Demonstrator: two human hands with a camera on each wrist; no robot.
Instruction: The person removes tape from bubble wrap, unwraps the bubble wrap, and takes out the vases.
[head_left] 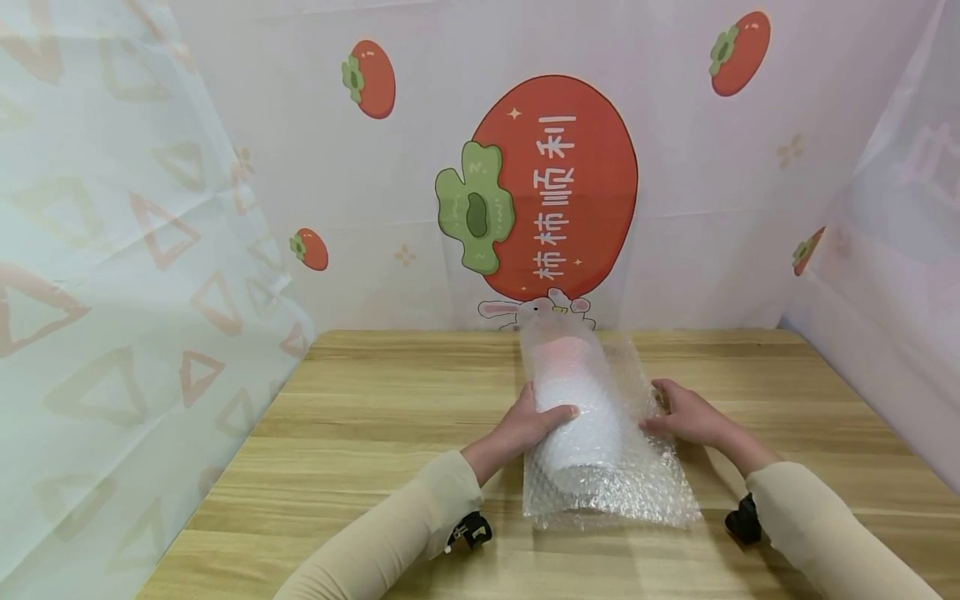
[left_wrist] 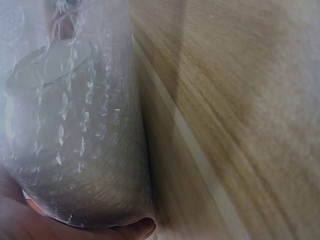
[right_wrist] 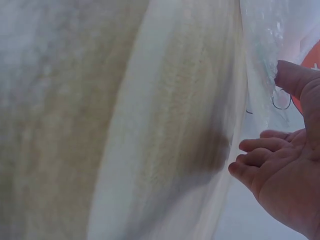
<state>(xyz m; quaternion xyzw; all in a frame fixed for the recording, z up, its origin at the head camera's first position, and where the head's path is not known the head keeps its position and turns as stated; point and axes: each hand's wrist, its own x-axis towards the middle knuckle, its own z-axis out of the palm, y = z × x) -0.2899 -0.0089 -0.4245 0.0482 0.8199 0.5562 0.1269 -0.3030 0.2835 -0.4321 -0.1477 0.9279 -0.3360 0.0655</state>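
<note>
A white cylinder with a pinkish far end, its exact kind blurred by the wrapping, lies inside bubble wrap [head_left: 660,496] on the table. My left hand [head_left: 536,423] holds this wrapped cylinder [head_left: 581,429] from its left side, thumb on top and fingers around the side. In the left wrist view, the round near end of the wrapped cylinder [left_wrist: 75,130] shows through the bubbles. At the sheet's right edge is my right hand [head_left: 688,414], its thumb and fingers spread apart. The right wrist view shows the thumb [right_wrist: 295,77] against the bubble wrap's edge, with loosely bent fingers.
The wooden table [head_left: 375,417] extends to both sides of the wrap. Behind it hangs a pale cloth [head_left: 420,192] printed with red persimmons, and more printed cloth [head_left: 112,250] borders the left. Dark wrist cameras [head_left: 471,530] sit under both sleeves, close to the tabletop.
</note>
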